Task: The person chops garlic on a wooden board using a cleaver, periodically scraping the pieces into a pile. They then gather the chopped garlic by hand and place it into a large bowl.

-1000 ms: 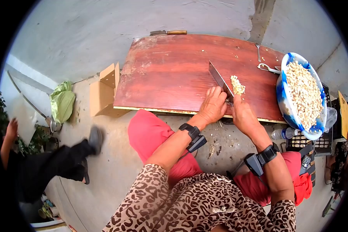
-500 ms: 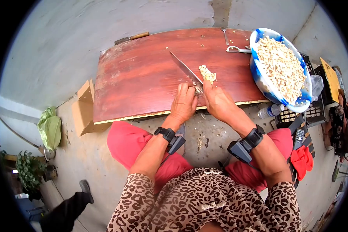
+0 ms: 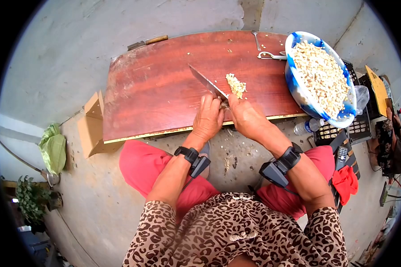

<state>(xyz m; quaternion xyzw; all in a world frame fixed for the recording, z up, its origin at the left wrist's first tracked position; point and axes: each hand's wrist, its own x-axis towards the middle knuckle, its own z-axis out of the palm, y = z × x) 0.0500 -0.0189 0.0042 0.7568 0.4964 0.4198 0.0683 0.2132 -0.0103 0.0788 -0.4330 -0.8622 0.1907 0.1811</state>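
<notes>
Over the red table (image 3: 142, 98), right grip (image 3: 246, 115) around knife (image 3: 206, 80), left grip (image 3: 208, 116) alongside.

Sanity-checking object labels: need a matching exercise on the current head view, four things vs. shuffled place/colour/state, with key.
Column 1
1. Knife
2. Basin
3. Sack
4. Bottle

Column 2
A. Pale green, at the picture's left
B. Clear plastic, lying just below the table's right end in the picture
C. Gripped in the right hand
D. Blue and white, heaped with pale pieces

Pairs: 1-C, 2-D, 3-A, 4-B
</notes>
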